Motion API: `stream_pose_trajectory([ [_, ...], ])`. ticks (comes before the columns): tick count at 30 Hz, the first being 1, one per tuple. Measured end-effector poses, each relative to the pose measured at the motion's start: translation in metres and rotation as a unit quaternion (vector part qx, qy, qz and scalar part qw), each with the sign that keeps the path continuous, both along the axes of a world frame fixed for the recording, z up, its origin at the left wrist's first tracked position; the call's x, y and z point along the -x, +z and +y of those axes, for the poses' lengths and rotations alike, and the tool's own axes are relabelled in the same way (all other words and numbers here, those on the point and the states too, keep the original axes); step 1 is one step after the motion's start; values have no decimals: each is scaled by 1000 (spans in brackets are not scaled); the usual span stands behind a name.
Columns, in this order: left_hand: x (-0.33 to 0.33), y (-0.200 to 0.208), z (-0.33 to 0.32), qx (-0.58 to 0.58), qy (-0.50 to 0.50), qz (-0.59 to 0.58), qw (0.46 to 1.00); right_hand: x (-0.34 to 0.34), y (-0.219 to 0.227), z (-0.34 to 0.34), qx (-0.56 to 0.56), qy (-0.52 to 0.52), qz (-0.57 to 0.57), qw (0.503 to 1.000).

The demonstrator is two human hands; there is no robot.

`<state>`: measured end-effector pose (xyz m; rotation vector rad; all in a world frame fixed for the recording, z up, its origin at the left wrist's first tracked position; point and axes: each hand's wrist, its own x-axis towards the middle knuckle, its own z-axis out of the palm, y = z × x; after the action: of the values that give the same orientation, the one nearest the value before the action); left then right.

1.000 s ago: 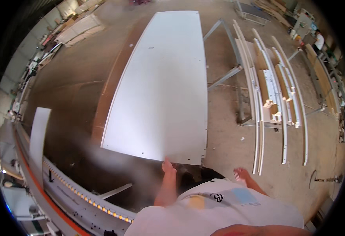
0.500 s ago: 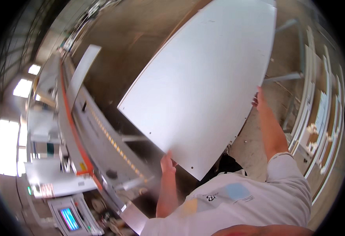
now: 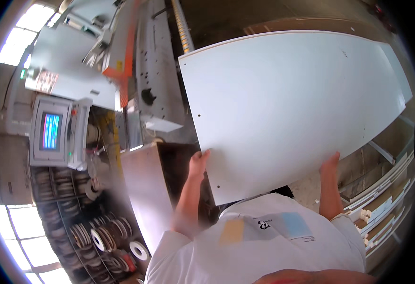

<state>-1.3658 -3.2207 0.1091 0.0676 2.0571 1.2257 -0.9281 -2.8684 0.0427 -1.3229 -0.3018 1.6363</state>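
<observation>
A large white panel (image 3: 288, 109) with small dark holes along its left end is held up in front of my body. My left hand (image 3: 199, 163) grips its left edge, thumb on the top face and fingers out of sight underneath. Farther right, my right hand (image 3: 330, 163) grips the near long edge, its fingers likewise hidden beneath the board. The panel's near left corner lies close to my shirt. A second board shows at the panel's far right end.
To the left stands a long grey machine (image 3: 157, 71) with an orange strip. Nearer are a control box (image 3: 53, 130) with a lit screen, a rack of tape rolls (image 3: 105, 236) and a brown-edged box-like stand (image 3: 143, 184). Long white strips (image 3: 382, 203) lie at the right.
My view and body have turned left. The panel now lies more crosswise, and the control box and rolls have come further into view. Both hands keep their hold.
</observation>
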Motion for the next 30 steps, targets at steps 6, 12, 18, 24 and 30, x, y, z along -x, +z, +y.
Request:
stream_pose_trajectory([
  [6, 85, -11, -124, -3, 114, -4, 993, 65, -19, -132, 4, 87, 87, 992],
  [12, 187, -37, -251, 148, 133, 119, 973, 136, 40, -242, 164, 195, 83, 963],
  [18, 210, -11, -289, 174, 149, 139, 963, 154, 74, -279, 330, 250, 9, 910],
  [24, 166, 6, -257, 358, 81, 357, 859, 118, 60, -264, 304, 471, -5, 828],
  [30, 59, -24, -198, 310, 16, 607, 731, 24, -10, -200, 221, 548, 14, 807],
])
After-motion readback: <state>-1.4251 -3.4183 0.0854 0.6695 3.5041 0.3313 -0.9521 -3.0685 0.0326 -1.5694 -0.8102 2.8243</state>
